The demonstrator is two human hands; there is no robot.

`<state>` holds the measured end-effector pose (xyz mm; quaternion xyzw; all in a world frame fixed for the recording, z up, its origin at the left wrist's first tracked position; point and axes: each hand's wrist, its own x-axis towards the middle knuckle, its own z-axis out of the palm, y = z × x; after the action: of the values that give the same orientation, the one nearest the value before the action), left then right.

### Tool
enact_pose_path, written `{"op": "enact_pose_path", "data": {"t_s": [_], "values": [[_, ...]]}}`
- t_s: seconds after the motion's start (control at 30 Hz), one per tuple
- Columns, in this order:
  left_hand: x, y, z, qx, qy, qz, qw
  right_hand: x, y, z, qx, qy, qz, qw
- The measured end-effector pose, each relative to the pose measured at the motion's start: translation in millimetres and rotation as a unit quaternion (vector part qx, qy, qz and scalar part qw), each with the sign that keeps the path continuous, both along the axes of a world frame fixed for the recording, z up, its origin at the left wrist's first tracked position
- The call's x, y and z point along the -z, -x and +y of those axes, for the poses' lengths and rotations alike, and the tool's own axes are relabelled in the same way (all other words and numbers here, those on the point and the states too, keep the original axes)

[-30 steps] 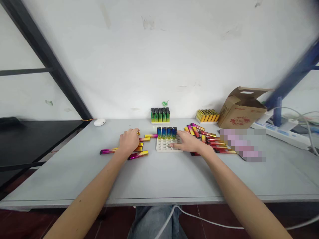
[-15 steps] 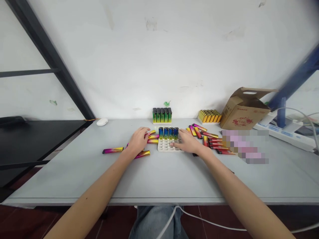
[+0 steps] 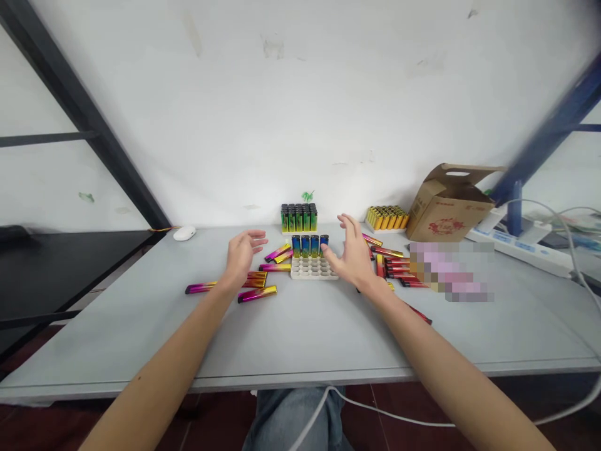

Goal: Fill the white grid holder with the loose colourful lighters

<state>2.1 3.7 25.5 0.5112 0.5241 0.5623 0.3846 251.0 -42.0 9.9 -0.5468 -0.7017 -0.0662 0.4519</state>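
A white slotted tray (image 3: 312,269) lies mid-table with a row of blue-green lighters (image 3: 309,244) standing along its far edge. My left hand (image 3: 241,257) hovers open to the tray's left, fingers spread, above several magenta-and-gold lighters (image 3: 256,293) lying flat. My right hand (image 3: 352,254) is raised open just right of the tray, palm facing left, holding nothing. More red-and-gold lighters (image 3: 394,268) lie scattered behind and to the right of that hand.
A full tray of green lighters (image 3: 299,218) and a tray of yellow ones (image 3: 386,218) stand by the wall. A cardboard box (image 3: 448,203), a white mouse (image 3: 184,233), a power strip (image 3: 526,241) and a cable (image 3: 375,410) are also about.
Both hands have lifted off the table and opened; the left one left the lighters, the right one left the tray.
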Motion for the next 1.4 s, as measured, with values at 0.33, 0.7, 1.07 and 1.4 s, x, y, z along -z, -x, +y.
{"op": "enact_pose_path", "data": {"t_s": [0.33, 0.7, 1.07, 1.4], "values": [[-11.7, 9, 5, -0.108, 0.044, -0.24, 0.964, 17.1, 73, -33, -0.394, 0.059, -0.229, 0.888], [0.4, -3, 2, -0.085, -0.012, -0.032, 0.996, 18.2, 60, -23, -0.308, 0.065, -0.182, 0.932], [12.0, 16, 6, 0.009, -0.171, 0.432, 0.885, -4.7, 46, -17, -0.358, 0.173, 0.3, 0.867], [35.6, -11, -3, 0.093, -0.211, 0.482, 0.846, -28.5, 24, -7, -0.366, 0.311, 0.646, 0.592]]}}
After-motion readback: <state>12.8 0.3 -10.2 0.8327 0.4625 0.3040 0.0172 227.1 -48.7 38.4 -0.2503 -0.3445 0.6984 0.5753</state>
